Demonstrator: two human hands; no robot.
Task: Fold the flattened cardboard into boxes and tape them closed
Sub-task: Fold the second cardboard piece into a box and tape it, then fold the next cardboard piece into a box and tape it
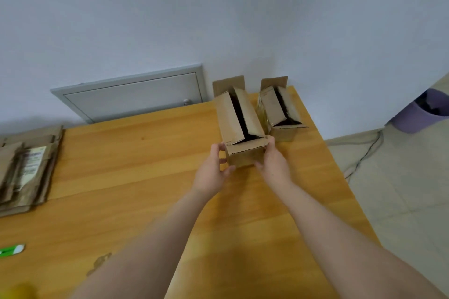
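Two hands clasp the near end of a box [239,128] on the table [145,165], left hand [213,167] and right hand [274,165] gripping opposite sides, probably to square it beside the second box [279,114]; both boxes gape untaped; the flat stack's [26,165] label is unreadable.

A cardboard box [239,126] and a second box [281,110] are set far right on the wooden table [145,167]. Flattened cardboard [31,167] is stacked at the left.

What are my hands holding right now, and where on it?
Both hold the nearer cardboard box at its near end: the left hand on the left side, the right hand on the right side.
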